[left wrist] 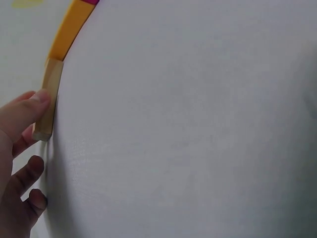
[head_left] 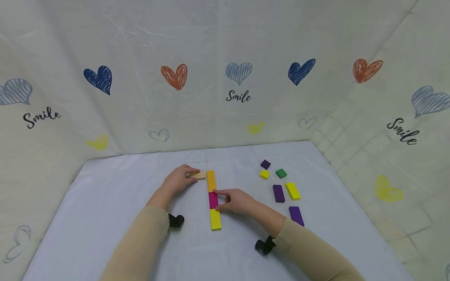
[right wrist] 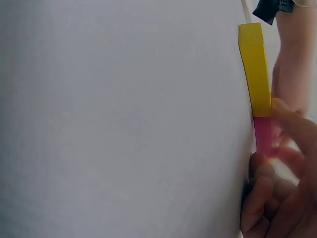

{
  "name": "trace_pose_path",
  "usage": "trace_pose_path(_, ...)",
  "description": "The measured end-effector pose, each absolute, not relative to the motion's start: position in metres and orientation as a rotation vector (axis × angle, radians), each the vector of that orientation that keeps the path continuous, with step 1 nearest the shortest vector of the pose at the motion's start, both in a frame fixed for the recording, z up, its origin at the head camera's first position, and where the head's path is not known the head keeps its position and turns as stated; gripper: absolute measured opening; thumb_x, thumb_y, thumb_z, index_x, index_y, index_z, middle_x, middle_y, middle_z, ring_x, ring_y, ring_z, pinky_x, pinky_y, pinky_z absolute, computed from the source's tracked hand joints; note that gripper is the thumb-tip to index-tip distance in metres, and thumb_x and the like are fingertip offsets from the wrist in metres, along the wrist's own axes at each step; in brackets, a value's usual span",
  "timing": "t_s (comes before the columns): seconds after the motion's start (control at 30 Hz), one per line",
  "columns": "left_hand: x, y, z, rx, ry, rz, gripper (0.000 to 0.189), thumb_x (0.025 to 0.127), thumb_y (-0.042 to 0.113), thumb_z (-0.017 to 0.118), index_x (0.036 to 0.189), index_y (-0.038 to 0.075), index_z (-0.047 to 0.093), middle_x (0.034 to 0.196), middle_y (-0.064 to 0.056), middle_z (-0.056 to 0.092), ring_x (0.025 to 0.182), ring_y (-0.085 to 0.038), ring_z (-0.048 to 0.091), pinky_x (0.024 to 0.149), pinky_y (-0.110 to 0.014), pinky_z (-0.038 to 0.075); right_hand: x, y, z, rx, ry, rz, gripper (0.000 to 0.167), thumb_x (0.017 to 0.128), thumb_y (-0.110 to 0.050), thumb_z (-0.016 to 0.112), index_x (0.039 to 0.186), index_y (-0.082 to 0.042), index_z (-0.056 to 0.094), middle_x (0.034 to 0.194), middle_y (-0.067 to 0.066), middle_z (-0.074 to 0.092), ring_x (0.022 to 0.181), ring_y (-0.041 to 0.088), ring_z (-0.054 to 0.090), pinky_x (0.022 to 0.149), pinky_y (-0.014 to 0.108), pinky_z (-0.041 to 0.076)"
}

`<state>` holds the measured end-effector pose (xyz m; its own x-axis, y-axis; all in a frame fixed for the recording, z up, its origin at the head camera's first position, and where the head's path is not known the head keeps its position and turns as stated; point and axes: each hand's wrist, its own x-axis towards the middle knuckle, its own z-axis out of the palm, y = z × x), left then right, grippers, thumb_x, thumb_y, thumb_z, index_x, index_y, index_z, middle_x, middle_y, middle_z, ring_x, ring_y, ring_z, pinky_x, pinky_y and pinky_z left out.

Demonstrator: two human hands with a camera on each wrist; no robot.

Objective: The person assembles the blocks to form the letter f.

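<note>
My left hand (head_left: 178, 178) pinches a plain wooden block (head_left: 200, 176) between thumb and fingers. In the left wrist view this wooden block (left wrist: 51, 79) meets the end of an orange block (left wrist: 72, 29). A straight row lies on the table: the orange block (head_left: 211, 180) at the far end, a magenta block (head_left: 213, 201) in the middle, a yellow block (head_left: 215, 219) nearest me. From the right side, my right hand (head_left: 237, 201) holds the magenta block, index finger at its far end and thumb at its near end. The right wrist view shows the yellow block (right wrist: 256, 74) beside the thumb.
To the right lie loose blocks: a dark purple cube (head_left: 265, 164), a small yellow block (head_left: 265, 174), a green block (head_left: 281, 173), two purple blocks (head_left: 279, 193) and a longer yellow block (head_left: 293, 191). A white cloth (head_left: 105, 218) covers the table, with a heart-printed sheet (head_left: 204, 113) behind.
</note>
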<state>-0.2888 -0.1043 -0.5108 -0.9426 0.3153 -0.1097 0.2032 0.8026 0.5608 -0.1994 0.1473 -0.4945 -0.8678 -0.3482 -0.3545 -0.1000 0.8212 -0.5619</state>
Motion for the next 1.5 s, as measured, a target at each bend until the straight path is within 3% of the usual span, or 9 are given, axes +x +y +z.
trace_pose_path(1.5,-0.2895,-0.0999,-0.5107,0.356,2.724,0.96,0.033,0.096,0.033,0.066,0.129,0.031,0.068,0.128,-0.007,0.057,0.122,-0.031,0.048,0.105,-0.054,0.039,-0.1977,0.1472,-0.4898,-0.336,2.544,-0.777,0.07,0.084,-0.044,0.078,0.146,-0.039,0.048,0.077,0.001,0.057,0.071,0.015,0.052,0.059,0.025,0.042)
